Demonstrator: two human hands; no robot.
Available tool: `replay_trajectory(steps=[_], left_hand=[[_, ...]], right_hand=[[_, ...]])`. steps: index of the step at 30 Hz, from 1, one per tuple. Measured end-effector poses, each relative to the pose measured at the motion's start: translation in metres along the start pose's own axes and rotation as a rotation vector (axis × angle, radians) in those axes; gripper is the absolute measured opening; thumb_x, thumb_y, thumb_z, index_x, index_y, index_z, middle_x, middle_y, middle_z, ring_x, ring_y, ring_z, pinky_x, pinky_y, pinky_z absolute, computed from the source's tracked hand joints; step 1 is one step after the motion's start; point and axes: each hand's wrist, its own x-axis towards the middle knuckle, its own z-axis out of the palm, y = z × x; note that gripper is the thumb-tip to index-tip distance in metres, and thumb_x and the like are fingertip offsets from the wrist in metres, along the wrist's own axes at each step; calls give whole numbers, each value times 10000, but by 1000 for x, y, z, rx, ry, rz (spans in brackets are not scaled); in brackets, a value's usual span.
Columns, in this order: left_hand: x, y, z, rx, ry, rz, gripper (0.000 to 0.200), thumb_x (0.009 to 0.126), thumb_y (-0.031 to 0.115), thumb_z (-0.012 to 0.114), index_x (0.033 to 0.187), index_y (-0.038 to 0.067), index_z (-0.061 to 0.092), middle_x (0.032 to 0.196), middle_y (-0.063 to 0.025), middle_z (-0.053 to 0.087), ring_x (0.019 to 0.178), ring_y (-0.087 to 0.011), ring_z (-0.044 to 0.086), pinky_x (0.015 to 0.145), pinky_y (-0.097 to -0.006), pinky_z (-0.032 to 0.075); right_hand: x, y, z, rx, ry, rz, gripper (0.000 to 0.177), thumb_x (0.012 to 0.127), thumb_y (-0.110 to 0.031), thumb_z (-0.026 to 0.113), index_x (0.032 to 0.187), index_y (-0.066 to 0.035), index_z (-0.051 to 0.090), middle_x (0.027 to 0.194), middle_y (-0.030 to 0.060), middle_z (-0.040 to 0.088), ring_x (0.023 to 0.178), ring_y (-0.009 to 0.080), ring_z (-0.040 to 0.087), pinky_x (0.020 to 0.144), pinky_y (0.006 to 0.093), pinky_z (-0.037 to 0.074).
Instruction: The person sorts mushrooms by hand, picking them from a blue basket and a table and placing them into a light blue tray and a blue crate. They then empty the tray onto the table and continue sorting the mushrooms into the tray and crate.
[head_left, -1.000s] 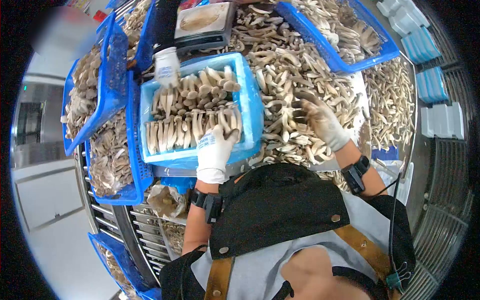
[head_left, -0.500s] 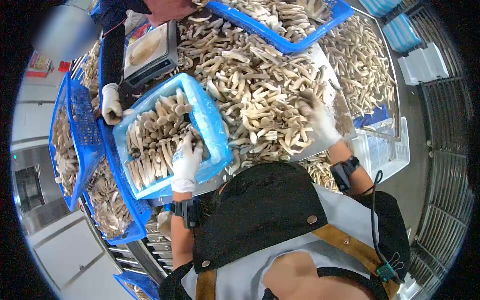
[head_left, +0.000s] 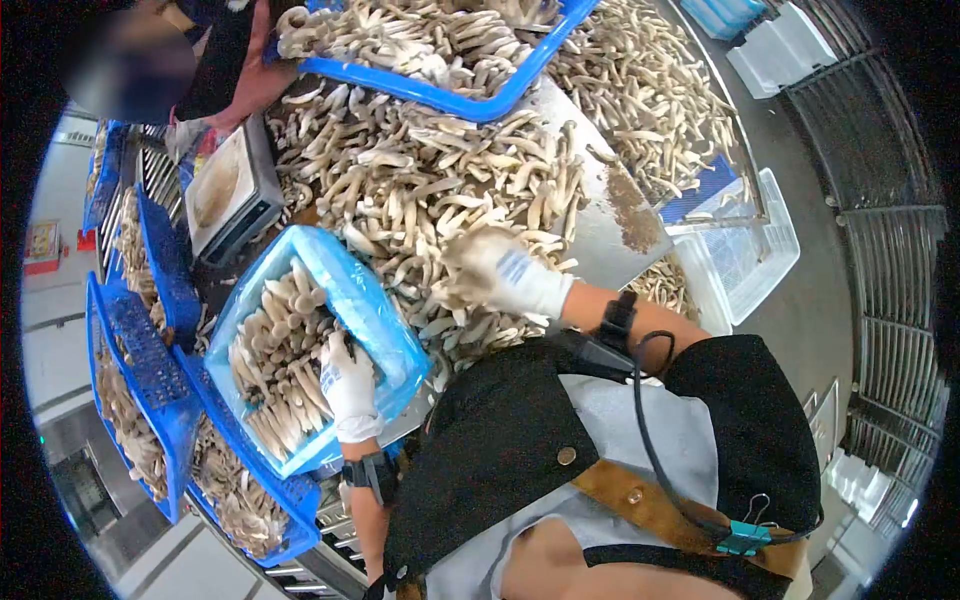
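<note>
My left hand [head_left: 347,385], in a white glove, rests on the mushrooms [head_left: 283,330] laid in rows in a blue-lined box [head_left: 375,322]. Its fingers curl down among them, and their tips are hidden. Over the near side of the big mushroom pile [head_left: 400,190] is my right hand [head_left: 510,275], also gloved. Motion smears its fingers, so what they hold cannot be made out.
A blue crate [head_left: 480,105] of mushrooms stands at the back. Left of the pile is a scale [head_left: 235,190], with another person's sleeve [head_left: 215,60] behind it. More blue crates [head_left: 150,350] line the left. A clear bin [head_left: 765,250] stands right.
The view has shifted. My right hand has moved left across the pile, nearer the box. My left hand stays in the box. The other person's gloved hand no longer shows beside the box.
</note>
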Motion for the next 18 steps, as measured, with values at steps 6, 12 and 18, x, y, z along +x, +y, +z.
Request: replay_trajectory(steps=[6, 12, 18], left_hand=[[-13, 9, -10, -204, 85, -44, 300, 918, 195, 564, 1104, -37, 599, 1065, -257, 610, 999, -419, 576, 883, -450, 443], [-16, 30, -21, -167, 204, -57, 303, 906, 177, 613, 1095, -58, 589, 1057, -234, 606, 974, -379, 573, 884, -427, 433], [2, 62, -43, -504, 217, 4, 302, 910, 140, 606, 1136, -61, 598, 1052, -184, 631, 995, -287, 581, 926, -381, 425]], right_hand=[[-72, 178, -31, -23, 588, 763, 394, 942, -215, 520, 1264, 10, 489, 935, 195, 655, 799, 332, 644, 712, 430, 506], [-42, 186, -30, -163, -9, 226, 343, 837, -121, 586, 1175, -108, 644, 1053, 201, 660, 951, 368, 629, 850, 386, 504], [-9, 100, -34, 1345, 99, 591, 315, 935, -103, 554, 1245, -55, 587, 1171, 66, 620, 1058, 176, 576, 922, 320, 479]])
